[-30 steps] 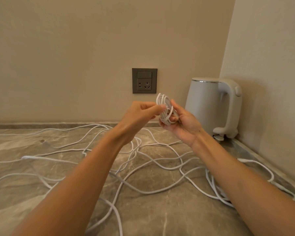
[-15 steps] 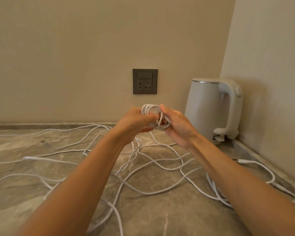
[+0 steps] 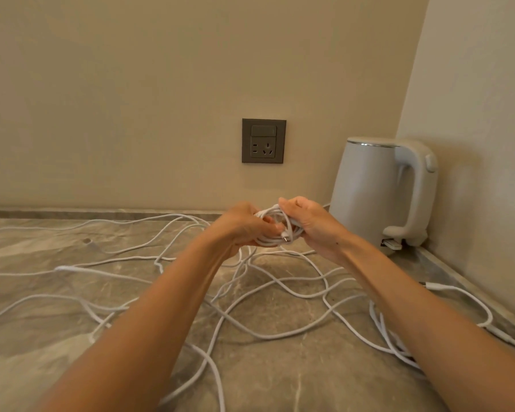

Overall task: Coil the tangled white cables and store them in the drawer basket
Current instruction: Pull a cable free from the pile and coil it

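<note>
A: While left hand (image 3: 244, 226) & right hand (image 3: 314, 226) both grip it, where's the coil (image 3: 272, 240)?
B: Betw. them, held above tabletop (image 3: 324, 382); plug end (image 3: 285, 239) sticks out.
A: Step?
B: Prob. finishing 1st coil. Next: tuck end w/o loops slipping. Loose cables (image 3: 268, 337) lie on tabletop; basket not in view.

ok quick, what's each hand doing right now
Left hand: closed, gripping the coiled white cable.
Right hand: closed, gripping the same coil.
</note>
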